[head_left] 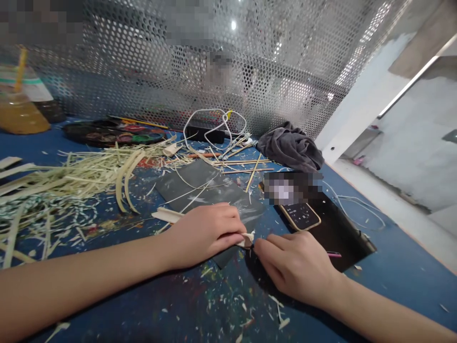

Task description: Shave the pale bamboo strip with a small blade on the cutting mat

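Observation:
My left hand (210, 228) is closed over a pale bamboo or wood strip, pressing it down near a dark grey sheet (228, 195). One end of the pale strip (166, 214) sticks out to the left of the hand. A ragged pale tip (247, 239) shows past the fingers on the right. Close beside that tip, my right hand (296, 262) is closed in a pinch. A small dark bit shows at its fingertips; the rest of what it holds is hidden.
Plant strips (89, 174) and shavings lie heaped on the left of the blue table (171, 305). Behind are a paint palette (110, 133), a white cable (194, 112) and a dark cloth (291, 145). A phone (302, 216) lies right on a black folder (342, 231); perforated metal (150, 62) stands behind.

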`<state>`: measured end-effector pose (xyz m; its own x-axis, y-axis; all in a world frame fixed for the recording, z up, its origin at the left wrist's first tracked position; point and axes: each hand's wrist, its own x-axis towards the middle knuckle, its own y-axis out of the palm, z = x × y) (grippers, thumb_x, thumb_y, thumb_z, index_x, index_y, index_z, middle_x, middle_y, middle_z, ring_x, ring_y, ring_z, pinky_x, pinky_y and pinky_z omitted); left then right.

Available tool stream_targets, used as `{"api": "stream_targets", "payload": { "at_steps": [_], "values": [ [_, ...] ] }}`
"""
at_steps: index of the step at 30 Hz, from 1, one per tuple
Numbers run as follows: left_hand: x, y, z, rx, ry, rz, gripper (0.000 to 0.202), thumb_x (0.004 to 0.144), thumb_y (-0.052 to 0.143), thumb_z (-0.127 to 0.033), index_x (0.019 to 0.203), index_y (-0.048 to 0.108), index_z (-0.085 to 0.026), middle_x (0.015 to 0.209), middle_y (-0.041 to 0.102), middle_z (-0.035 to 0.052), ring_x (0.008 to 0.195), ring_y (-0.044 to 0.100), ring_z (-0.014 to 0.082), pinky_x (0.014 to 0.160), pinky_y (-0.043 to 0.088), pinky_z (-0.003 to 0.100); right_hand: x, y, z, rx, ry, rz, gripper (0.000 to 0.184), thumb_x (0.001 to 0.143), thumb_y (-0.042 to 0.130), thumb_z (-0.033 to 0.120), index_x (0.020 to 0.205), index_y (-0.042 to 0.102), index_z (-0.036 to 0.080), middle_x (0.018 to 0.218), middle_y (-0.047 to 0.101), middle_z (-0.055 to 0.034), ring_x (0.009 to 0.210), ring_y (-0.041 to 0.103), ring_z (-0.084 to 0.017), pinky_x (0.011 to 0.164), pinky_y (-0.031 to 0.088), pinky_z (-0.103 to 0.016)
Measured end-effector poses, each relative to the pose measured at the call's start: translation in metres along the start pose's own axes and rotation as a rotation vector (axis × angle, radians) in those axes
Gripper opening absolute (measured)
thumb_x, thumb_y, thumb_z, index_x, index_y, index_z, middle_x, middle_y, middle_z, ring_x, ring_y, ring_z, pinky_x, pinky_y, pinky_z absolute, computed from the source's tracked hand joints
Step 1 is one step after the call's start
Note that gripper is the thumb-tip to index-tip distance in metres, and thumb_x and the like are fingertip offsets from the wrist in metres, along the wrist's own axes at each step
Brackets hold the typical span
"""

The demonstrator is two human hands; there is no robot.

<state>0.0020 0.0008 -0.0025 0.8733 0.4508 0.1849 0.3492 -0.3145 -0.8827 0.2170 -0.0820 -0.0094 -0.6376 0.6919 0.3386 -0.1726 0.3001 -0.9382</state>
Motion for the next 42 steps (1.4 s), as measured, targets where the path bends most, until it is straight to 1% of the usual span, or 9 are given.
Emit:
{"api": "stream_targets", "payload": {
  "at_steps": [3,8,12,16,22,28,35,40,42],
  "values": [
    [0.001,-0.001,-0.001,-0.011,-0.03,0.008,0.017,0.097,0.054,-0.025,0.097,0.07,-0.021,0.094,0.066,0.0028,0.088,0.059,0.0183,0.074,0.042,0.027,-0.001,0.001,0.001,0.012,0.019,0.019,0.031,0.096,0.038,0.015,0.072,0.057,0.02,0.057,0.057,0.0031,0.041,0.045,-0.012,0.045,0.018,-0.034],
    [0.002,0.0,-0.001,-0.043,-0.025,-0.012,0.015,0.096,0.055,-0.025,0.098,0.07,-0.021,0.093,0.066,0.0018,0.086,0.059,0.0171,0.074,0.042,0.026,-0.004,0.002,-0.001,0.034,0.034,-0.04,0.032,0.097,0.04,0.016,0.07,0.056,0.019,0.057,0.055,0.0025,0.043,0.048,-0.012,0.046,0.019,-0.034],
    [0.002,0.001,-0.001,-0.043,-0.016,-0.043,0.016,0.097,0.054,-0.024,0.096,0.069,-0.02,0.094,0.067,0.0027,0.087,0.059,0.0176,0.075,0.042,0.027,-0.003,0.002,-0.003,0.028,0.064,-0.039,0.031,0.097,0.04,0.016,0.071,0.056,0.019,0.057,0.054,0.0025,0.044,0.051,-0.011,0.046,0.019,-0.033],
    [0.002,0.003,-0.002,0.003,-0.021,-0.047,0.019,0.097,0.051,-0.021,0.096,0.07,-0.019,0.092,0.065,0.0034,0.087,0.057,0.0183,0.076,0.042,0.028,-0.002,0.002,-0.003,0.076,0.124,0.022,0.029,0.097,0.041,0.017,0.073,0.055,0.019,0.06,0.056,0.0022,0.046,0.053,-0.012,0.047,0.021,-0.032],
    [0.002,0.005,-0.002,-0.014,-0.077,-0.038,0.017,0.096,0.054,-0.02,0.093,0.071,-0.02,0.096,0.064,0.003,0.09,0.058,0.0183,0.076,0.042,0.027,-0.001,-0.001,-0.002,0.198,0.232,0.104,0.025,0.097,0.041,0.019,0.075,0.055,0.02,0.059,0.056,0.0018,0.049,0.054,-0.013,0.05,0.024,-0.031],
    [0.004,0.007,0.0,-0.023,-0.079,-0.07,0.015,0.095,0.056,-0.02,0.091,0.07,-0.02,0.094,0.065,0.0011,0.088,0.059,0.0172,0.074,0.042,0.026,-0.001,-0.002,0.0,0.217,0.277,0.119,0.026,0.095,0.042,0.02,0.07,0.049,0.021,0.055,0.053,0.003,0.045,0.05,-0.012,0.048,0.023,-0.029],
    [0.005,0.009,0.001,-0.017,-0.052,-0.084,0.017,0.095,0.053,-0.021,0.089,0.069,-0.02,0.093,0.065,0.0018,0.088,0.059,0.0175,0.074,0.042,0.026,0.003,-0.008,0.002,0.319,0.356,0.192,0.026,0.094,0.042,0.022,0.07,0.051,0.021,0.053,0.05,0.0047,0.045,0.047,-0.01,0.047,0.024,-0.027],
    [0.004,0.009,0.002,-0.017,-0.064,-0.078,0.018,0.096,0.053,-0.023,0.088,0.069,-0.021,0.092,0.065,0.0011,0.088,0.059,0.0175,0.074,0.042,0.026,0.005,-0.01,0.001,0.319,0.359,0.283,0.029,0.094,0.044,0.025,0.065,0.048,0.021,0.052,0.049,0.0046,0.045,0.045,-0.011,0.048,0.023,-0.027],
    [0.004,0.009,0.002,-0.018,-0.062,-0.079,0.019,0.096,0.052,-0.023,0.088,0.069,-0.021,0.092,0.065,0.001,0.088,0.059,0.0173,0.074,0.042,0.026,0.004,-0.011,0.001,0.344,0.363,0.285,0.03,0.094,0.045,0.025,0.065,0.048,0.021,0.053,0.05,0.0048,0.046,0.045,-0.011,0.048,0.024,-0.026]
  ]
}}
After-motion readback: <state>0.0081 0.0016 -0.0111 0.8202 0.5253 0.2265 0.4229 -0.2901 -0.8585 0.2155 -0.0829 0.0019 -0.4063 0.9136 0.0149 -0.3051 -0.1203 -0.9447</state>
